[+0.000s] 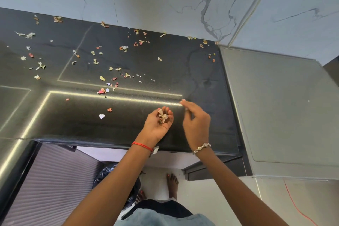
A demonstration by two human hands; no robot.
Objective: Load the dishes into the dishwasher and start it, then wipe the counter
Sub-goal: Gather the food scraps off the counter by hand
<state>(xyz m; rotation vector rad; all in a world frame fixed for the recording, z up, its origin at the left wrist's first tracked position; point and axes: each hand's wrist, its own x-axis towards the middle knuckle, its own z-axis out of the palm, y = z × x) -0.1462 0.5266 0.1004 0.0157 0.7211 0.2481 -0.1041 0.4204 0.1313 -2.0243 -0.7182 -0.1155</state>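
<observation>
The left hand (157, 124) is cupping a small clump of pale and red scraps (162, 116) over the glossy black stone bench (174, 71). The right hand (196, 124) is hovering just beside it, fingers loose, holding nothing. Farther back, scattered coloured scraps (102, 91) are littering the bench, so clearing is looking barely begun, with 0 dishes showing.

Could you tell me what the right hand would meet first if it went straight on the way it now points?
The right hand points away from the person across bare black counter. First in that line seems a lone pale scrap, then the marble wall; its height above the counter is unclear.
</observation>
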